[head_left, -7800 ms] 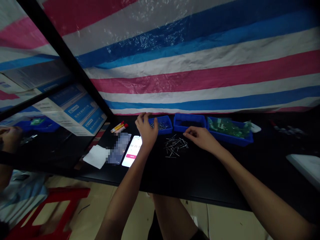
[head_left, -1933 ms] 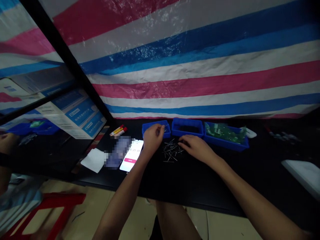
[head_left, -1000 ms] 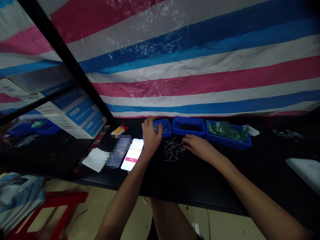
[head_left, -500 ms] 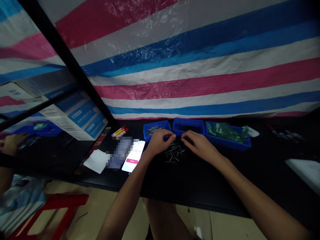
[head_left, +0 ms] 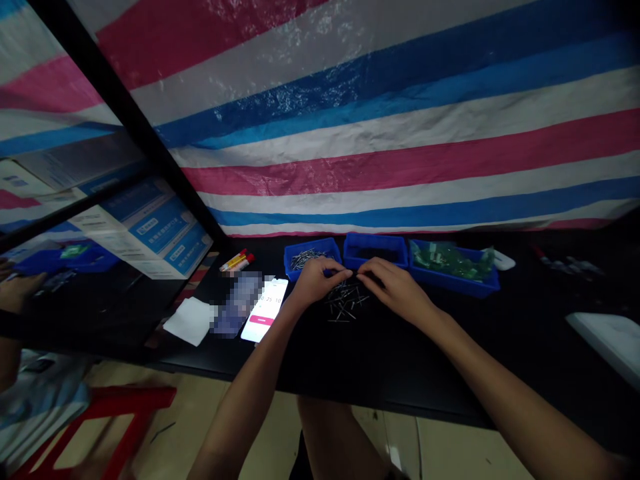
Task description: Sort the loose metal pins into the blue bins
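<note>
My left hand (head_left: pixel 319 281) is closed, thumb and index fingertips pinched together above a loose pile of thin silvery metal pins (head_left: pixel 344 309) on the black table. Facing it, fingertips almost touching, my right hand (head_left: pixel 395 285) is also closed in a pinch. Whatever lies between the fingers is too small and dark to make out. Behind my left hand is a blue bin (head_left: pixel 289 265) full of similar pins. A second blue bin (head_left: pixel 373 241), with dark contents I cannot identify, stands beyond the gap between my hands. Right of it, a third blue bin (head_left: pixel 453 285) holds green, plastic-looking pieces.
A lit phone (head_left: pixel 266 308), a white paper square (head_left: pixel 189 321) and glue-stick-like tubes (head_left: pixel 236 261) lie to the left. On the right are a white block (head_left: pixel 607 340) and red-handled tools (head_left: pixel 540 253). Beyond a black post, a co-worker's arm (head_left: pixel 17 293) shows.
My fingertips have come closer together over the pile, and my left thumb and index finger now stretch further forward. The whole view has shifted slightly.
</note>
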Available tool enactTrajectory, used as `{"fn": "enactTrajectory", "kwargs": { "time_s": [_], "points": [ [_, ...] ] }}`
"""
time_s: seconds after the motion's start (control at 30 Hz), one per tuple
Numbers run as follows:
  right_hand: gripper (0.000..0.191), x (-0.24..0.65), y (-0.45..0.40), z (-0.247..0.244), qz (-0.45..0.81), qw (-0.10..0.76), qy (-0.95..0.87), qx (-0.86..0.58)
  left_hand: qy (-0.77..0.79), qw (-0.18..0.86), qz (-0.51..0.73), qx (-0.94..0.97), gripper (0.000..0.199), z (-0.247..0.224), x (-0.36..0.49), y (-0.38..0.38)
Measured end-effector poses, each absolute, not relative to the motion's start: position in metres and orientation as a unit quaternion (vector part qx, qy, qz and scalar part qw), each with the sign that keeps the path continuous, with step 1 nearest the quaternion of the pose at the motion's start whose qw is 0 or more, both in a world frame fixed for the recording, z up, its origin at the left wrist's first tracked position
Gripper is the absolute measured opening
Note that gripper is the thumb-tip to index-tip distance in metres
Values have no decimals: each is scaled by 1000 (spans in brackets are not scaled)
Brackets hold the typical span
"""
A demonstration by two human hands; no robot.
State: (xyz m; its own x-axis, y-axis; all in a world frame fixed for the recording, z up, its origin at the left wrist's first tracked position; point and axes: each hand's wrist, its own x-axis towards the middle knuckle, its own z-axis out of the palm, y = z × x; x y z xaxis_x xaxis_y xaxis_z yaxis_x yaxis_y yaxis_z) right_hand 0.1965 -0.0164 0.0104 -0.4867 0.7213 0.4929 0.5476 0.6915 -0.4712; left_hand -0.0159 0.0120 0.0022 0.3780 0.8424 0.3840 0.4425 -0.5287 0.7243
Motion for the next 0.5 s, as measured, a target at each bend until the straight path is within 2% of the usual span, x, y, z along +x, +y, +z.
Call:
{"fn": "enactTrajectory", "kwargs": {
  "time_s": [0.5],
  "points": [
    [20, 197, -17, 14, 164, 380, -832, -369, 404, 331, 390, 759, 19, 5, -9, 5]
  ]
}}
